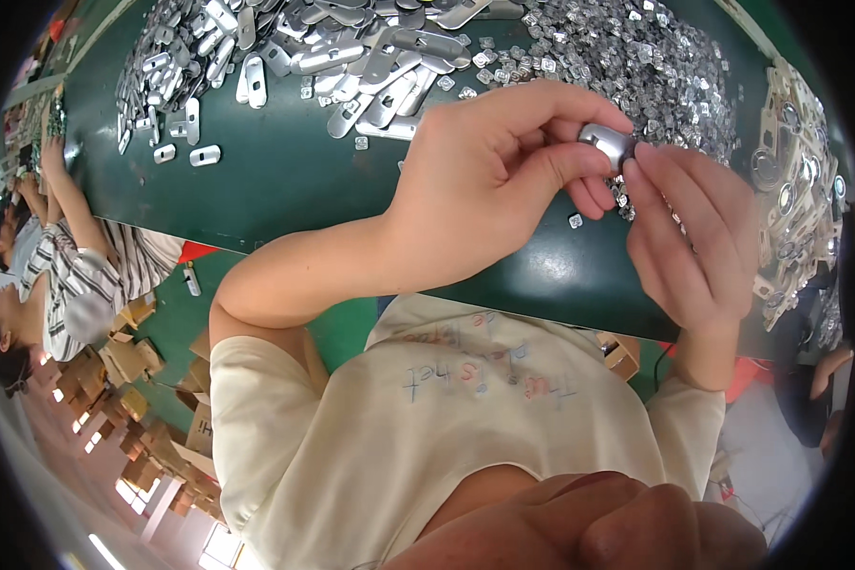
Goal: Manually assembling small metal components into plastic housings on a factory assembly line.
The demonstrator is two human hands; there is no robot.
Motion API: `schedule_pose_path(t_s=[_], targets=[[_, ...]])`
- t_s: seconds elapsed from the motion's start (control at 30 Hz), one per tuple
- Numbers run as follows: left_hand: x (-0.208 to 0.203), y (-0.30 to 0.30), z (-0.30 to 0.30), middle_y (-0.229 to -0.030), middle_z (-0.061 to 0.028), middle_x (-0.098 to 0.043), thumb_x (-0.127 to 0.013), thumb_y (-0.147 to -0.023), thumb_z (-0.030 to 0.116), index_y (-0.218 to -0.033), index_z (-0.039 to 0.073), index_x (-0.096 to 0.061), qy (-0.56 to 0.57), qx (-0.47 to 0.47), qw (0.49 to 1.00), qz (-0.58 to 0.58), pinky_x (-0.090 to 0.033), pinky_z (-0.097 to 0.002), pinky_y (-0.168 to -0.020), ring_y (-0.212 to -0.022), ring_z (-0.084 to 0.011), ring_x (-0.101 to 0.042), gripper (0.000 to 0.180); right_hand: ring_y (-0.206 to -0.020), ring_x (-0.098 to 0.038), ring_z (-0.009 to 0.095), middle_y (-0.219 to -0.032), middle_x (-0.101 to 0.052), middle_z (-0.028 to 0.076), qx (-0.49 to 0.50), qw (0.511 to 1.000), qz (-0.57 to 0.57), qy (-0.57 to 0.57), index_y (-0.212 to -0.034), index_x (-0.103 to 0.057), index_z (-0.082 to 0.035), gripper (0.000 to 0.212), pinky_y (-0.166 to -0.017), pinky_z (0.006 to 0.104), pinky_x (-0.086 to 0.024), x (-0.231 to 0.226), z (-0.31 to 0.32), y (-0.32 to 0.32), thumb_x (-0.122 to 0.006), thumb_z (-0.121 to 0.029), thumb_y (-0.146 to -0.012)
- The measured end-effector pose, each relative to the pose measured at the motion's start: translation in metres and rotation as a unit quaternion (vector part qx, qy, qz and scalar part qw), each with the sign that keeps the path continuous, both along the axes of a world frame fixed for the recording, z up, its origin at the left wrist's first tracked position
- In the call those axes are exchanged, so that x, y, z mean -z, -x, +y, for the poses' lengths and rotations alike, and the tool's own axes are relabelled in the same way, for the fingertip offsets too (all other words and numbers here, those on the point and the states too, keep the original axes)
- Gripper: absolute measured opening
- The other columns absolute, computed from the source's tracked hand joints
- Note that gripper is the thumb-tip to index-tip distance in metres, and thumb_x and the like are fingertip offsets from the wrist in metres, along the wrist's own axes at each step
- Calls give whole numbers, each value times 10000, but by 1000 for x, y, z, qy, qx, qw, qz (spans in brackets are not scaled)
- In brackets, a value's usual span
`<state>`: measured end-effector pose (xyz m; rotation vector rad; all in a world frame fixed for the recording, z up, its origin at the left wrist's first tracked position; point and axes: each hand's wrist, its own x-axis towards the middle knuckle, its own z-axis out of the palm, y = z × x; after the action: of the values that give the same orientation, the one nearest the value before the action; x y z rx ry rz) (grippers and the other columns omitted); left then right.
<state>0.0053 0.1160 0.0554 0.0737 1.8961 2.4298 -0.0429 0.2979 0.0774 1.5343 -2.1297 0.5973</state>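
Observation:
My left hand pinches a small, shiny metal plate between thumb and index finger. The plate has rounded ends and a dark slot. Its right end meets the closed fingertips of my right hand, which also grip it; any smaller part between those fingers is hidden. Both hands are raised over the green table, close to a large heap of small square metal pieces. To the left of that heap lies a pile of long slotted metal plates.
Shorter slotted plates are scattered at the left. Flat pale metal parts are heaped along the right edge. A co-worker in a striped top sits at the left, and another person's arm shows at the right. Cardboard boxes stand on the floor.

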Motion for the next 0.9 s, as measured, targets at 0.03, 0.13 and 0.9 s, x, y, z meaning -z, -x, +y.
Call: schedule_pose_path(t_s=[0.03,0.13,0.9], targets=[[0,0,-1,-763,-77,-619,-533,-842,-51,-1024,-39,-571,-6,-3,1000,5,-507,-212,-608,-677,-107,-627,187,-838,-612,283,-949,-628,132,-3,1000,5,-6,-876,-652,44,307,-678,332,-511,2,-1,1,-662,109,-577],[1,3,-2,-762,-70,-620,-529,-841,-53,-1009,-34,-571,-9,3,1000,9,-502,-208,-612,-677,-97,-625,175,-840,-598,243,-925,-634,127,-2,997,81,-1,-836,-659,56,301,-656,302,-501,6,-1,4,-658,-37,-549],[5,15,-4,-873,-77,-617,-576,-837,-30,-1065,-43,-514,-60,-35,997,-37,-495,-237,-714,-786,-112,-604,236,-1011,-565,335,-1096,-576,186,292,929,-156,-163,-1254,-464,-86,681,-880,360,-444,11,-61,315,-663,-471,-729]])
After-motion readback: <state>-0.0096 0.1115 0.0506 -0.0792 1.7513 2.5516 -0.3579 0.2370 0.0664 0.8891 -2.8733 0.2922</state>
